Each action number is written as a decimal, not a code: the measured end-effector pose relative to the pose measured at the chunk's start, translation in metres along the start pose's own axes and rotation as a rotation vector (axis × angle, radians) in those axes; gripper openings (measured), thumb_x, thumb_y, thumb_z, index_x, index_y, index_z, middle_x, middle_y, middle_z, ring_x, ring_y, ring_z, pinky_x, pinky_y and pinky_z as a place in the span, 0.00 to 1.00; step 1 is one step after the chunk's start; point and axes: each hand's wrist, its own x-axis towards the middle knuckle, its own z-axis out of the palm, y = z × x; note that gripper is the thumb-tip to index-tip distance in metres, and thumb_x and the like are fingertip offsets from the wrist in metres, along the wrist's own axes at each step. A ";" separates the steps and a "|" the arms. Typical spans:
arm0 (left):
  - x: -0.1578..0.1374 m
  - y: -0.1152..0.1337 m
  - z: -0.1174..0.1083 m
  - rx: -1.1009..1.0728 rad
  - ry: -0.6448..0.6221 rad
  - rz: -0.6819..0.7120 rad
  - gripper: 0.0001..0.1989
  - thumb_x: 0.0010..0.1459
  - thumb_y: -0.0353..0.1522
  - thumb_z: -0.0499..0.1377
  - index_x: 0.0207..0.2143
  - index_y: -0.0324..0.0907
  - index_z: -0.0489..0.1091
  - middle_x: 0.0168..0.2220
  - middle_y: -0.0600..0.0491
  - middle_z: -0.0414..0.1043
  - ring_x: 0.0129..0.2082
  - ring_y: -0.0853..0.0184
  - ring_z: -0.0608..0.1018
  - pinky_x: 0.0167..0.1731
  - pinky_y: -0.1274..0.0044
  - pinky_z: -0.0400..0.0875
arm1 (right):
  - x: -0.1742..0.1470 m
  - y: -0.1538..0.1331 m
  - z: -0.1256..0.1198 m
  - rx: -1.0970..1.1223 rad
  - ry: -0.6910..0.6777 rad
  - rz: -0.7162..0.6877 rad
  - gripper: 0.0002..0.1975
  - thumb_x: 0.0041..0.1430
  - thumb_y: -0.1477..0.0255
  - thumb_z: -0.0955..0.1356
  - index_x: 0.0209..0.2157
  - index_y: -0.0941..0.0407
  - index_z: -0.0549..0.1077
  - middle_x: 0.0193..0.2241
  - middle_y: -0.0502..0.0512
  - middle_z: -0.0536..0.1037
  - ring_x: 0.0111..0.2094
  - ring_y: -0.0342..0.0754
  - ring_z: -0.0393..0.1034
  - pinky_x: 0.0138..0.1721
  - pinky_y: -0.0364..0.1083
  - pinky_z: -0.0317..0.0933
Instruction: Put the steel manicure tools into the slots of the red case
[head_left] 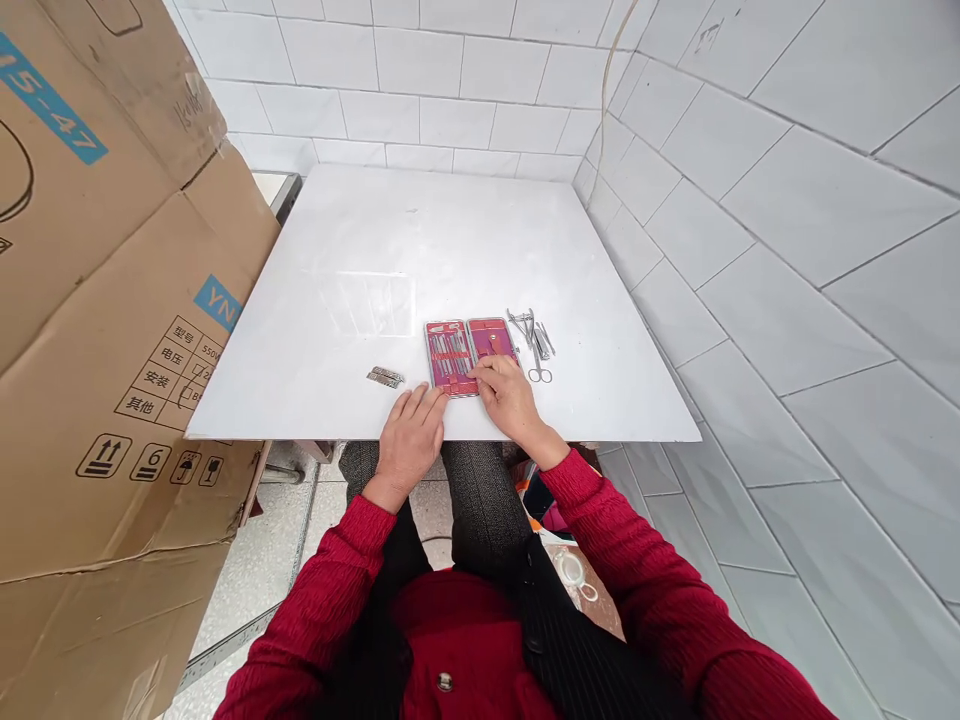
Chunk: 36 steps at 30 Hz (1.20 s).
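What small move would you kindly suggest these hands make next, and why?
Perhaps the right hand should check that the tools sit snugly in the open case, since its fingertips are beside them and the left hand is at the near edge.

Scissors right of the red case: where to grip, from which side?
Take the scissors by the finger loops, from the person's side of the table, probably with the right hand. The loops point toward the person and lie clear on the tabletop; the far end runs in among other metal tools, so gripping there would likely snag them.
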 end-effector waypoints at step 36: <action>-0.013 -0.001 0.007 -0.019 0.015 0.013 0.08 0.65 0.28 0.56 0.36 0.38 0.76 0.34 0.46 0.79 0.42 0.59 0.79 0.50 0.65 0.69 | 0.094 -0.144 0.050 -0.646 -0.795 -0.272 0.11 0.61 0.79 0.65 0.45 0.65 0.74 0.42 0.68 0.78 0.42 0.57 0.74 0.42 0.49 0.62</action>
